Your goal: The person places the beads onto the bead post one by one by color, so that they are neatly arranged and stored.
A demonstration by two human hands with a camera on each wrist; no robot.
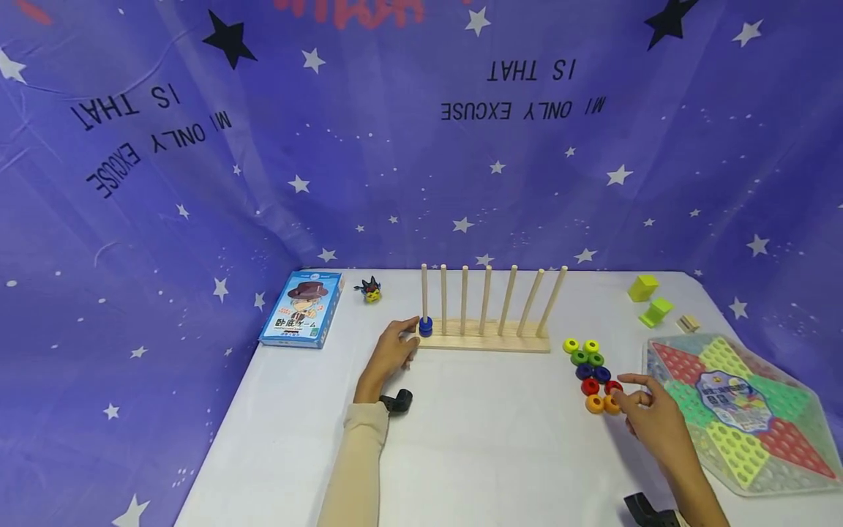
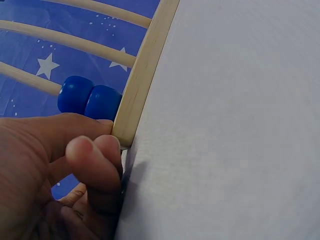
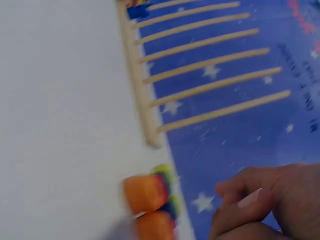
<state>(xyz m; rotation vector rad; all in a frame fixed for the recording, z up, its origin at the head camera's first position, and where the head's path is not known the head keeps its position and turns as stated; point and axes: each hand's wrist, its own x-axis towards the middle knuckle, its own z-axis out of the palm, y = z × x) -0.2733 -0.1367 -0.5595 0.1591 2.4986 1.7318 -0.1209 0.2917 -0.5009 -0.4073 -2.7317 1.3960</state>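
Note:
A wooden rack (image 1: 484, 341) with several upright pegs stands at the back of the white table. Two blue beads (image 1: 426, 327) are stacked at the bottom of its leftmost peg. My left hand (image 1: 390, 353) grips the left end of the rack's base, its fingertips beside the blue beads in the left wrist view. To the right of the rack lie loose beads in pairs: yellow (image 1: 571, 345), green (image 1: 579, 357), dark blue (image 1: 584, 372), red (image 1: 590, 386) and orange (image 1: 595, 403). My right hand (image 1: 652, 417) hovers by the red and orange pairs, fingers loosely bent, holding nothing.
A blue card box (image 1: 302, 309) and a small dark figurine (image 1: 371, 290) are at the back left. On the right lies a star-patterned game board (image 1: 737, 413), with yellow-green blocks (image 1: 643, 288) and a small wooden piece (image 1: 688, 323) behind it. A purple star-printed cloth (image 1: 421, 168) hangs behind the table.

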